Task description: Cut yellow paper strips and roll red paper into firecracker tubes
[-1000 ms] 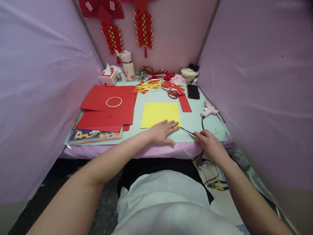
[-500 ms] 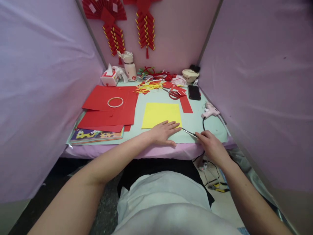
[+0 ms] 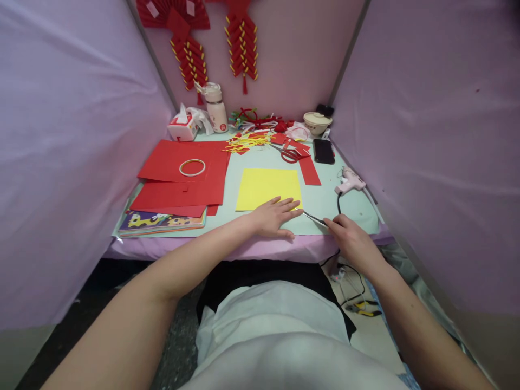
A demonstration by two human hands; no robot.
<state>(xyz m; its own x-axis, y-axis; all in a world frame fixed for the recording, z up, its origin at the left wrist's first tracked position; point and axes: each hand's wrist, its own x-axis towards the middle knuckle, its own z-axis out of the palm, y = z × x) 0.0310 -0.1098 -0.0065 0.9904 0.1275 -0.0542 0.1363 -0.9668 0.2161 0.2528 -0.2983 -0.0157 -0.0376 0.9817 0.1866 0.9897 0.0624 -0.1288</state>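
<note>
A yellow sheet [image 3: 268,187] lies flat on the pale green table cover [image 3: 260,157]. My left hand [image 3: 276,216] rests spread over the sheet's lower right edge, palm down. To its right, my right hand [image 3: 345,230] is closed around the handle end of a thin dark scissor-like tool [image 3: 313,218]. The tool's narrow metal tip reaches the sheet's lower right corner, beside my left fingertips. The exact shape of the tool's handle is hidden by my right fingers.
Red sheets [image 3: 179,195] with a white ring [image 3: 192,168] lie at left, above a colourful book [image 3: 162,221]. Behind are yellow strips [image 3: 247,142], red-handled scissors [image 3: 289,155], a phone [image 3: 323,151] and a bottle [image 3: 217,111]. A glue gun [image 3: 350,181] is at right.
The whole view has shifted very slightly. Both hands and the tool keep almost the same place at the yellow sheet's lower right corner.
</note>
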